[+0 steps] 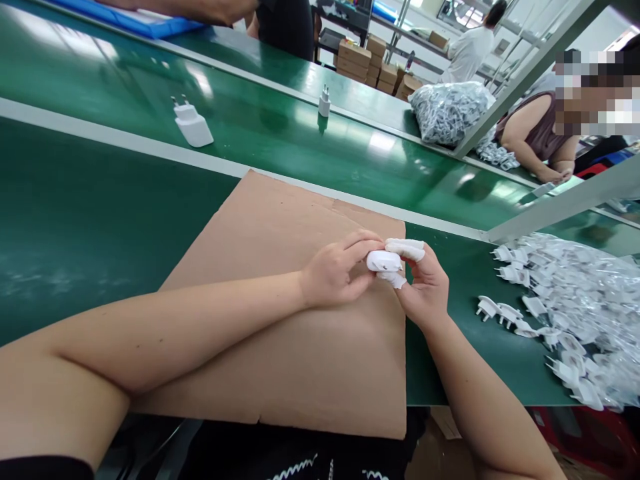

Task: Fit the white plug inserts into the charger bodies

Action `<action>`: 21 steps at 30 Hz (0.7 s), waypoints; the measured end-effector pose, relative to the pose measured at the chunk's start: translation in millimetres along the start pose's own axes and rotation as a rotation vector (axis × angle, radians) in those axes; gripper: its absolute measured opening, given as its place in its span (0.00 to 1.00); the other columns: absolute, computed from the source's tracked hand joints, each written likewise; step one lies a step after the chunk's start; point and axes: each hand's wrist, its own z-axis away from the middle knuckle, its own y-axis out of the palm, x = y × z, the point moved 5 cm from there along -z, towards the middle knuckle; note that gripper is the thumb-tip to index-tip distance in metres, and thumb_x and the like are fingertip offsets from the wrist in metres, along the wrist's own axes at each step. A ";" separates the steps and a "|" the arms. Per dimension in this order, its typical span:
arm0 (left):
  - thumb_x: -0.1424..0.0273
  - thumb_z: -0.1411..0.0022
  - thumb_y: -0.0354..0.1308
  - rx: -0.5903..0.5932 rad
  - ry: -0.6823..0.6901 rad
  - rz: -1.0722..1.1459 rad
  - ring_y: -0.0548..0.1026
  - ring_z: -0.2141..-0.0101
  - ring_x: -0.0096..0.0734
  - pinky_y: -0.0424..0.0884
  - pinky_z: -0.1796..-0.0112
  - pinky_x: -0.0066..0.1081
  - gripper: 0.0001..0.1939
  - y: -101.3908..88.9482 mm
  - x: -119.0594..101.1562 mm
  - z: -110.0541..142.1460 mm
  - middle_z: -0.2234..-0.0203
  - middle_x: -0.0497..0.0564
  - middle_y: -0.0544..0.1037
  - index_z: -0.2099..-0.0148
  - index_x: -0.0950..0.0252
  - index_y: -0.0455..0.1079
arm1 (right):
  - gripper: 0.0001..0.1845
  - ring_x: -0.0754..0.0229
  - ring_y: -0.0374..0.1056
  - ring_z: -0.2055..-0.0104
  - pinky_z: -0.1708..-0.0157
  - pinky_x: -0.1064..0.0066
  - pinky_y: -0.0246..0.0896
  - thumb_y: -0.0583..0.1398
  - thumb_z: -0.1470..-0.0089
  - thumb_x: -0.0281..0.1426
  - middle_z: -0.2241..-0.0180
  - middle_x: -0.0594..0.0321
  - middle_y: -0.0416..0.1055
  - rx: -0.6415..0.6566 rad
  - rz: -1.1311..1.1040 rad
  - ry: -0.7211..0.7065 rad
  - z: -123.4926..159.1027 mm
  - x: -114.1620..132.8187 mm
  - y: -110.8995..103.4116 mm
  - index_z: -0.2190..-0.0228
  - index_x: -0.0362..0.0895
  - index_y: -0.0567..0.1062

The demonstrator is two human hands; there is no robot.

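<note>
Both my hands meet over a brown cardboard sheet (280,320) on the green bench. My left hand (337,270) curls its fingers round a small white plug adapter (384,261). My right hand (423,283), with white finger cots on its fingertips, pinches the same adapter from the right side. Part of the adapter is hidden by the fingers.
A pile of white adapters in clear wrapping (570,313) lies at the right. Two white adapters (193,123) (325,103) ride on the green conveyor belt (250,113) beyond. A bag of parts (450,110), stacked cartons (373,63) and other people sit further back.
</note>
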 end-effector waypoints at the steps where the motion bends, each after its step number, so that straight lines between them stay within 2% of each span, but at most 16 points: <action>1: 0.72 0.34 0.55 -0.003 0.056 0.046 0.75 0.45 0.43 0.75 0.45 0.41 0.21 -1.2 -4.3 -0.2 0.45 0.60 0.75 0.39 0.62 0.68 | 0.16 0.48 0.74 0.46 0.43 0.51 0.72 0.68 0.40 0.36 0.48 0.56 0.75 -0.027 0.022 -0.029 1.3 3.9 -2.0 0.50 0.54 0.79; 5: 0.67 0.28 0.52 -0.028 0.159 0.183 0.74 0.45 0.45 0.75 0.46 0.43 0.21 -2.5 -13.2 -0.2 0.45 0.64 0.74 0.36 0.66 0.66 | 0.20 0.47 0.76 0.48 0.48 0.53 0.76 0.70 0.42 0.33 0.49 0.56 0.76 -0.103 0.048 -0.181 6.6 17.0 -5.3 0.48 0.53 0.79; 11: 0.70 0.24 0.45 -0.130 0.187 0.143 0.74 0.48 0.39 0.75 0.48 0.39 0.16 -0.5 -23.0 2.7 0.51 0.62 0.75 0.42 0.67 0.68 | 0.20 0.50 0.78 0.54 0.56 0.58 0.79 0.70 0.42 0.28 0.53 0.56 0.78 -0.173 0.150 -0.329 10.8 36.9 -2.5 0.49 0.52 0.80; 16: 0.72 0.23 0.44 -0.218 0.185 0.122 0.77 0.55 0.35 0.76 0.55 0.35 0.14 -4.3 -26.7 3.1 0.59 0.56 0.78 0.50 0.66 0.71 | 0.18 0.52 0.78 0.57 0.60 0.60 0.79 0.70 0.42 0.31 0.56 0.56 0.80 -0.164 0.211 -0.359 12.6 44.3 0.3 0.50 0.51 0.79; 21: 0.73 0.23 0.44 -0.231 0.209 0.160 0.78 0.58 0.33 0.76 0.58 0.32 0.14 -4.9 -25.7 2.8 0.63 0.54 0.78 0.54 0.66 0.71 | 0.19 0.52 0.77 0.58 0.61 0.60 0.77 0.70 0.41 0.33 0.57 0.57 0.80 -0.115 0.173 -0.336 12.2 43.8 1.2 0.49 0.51 0.78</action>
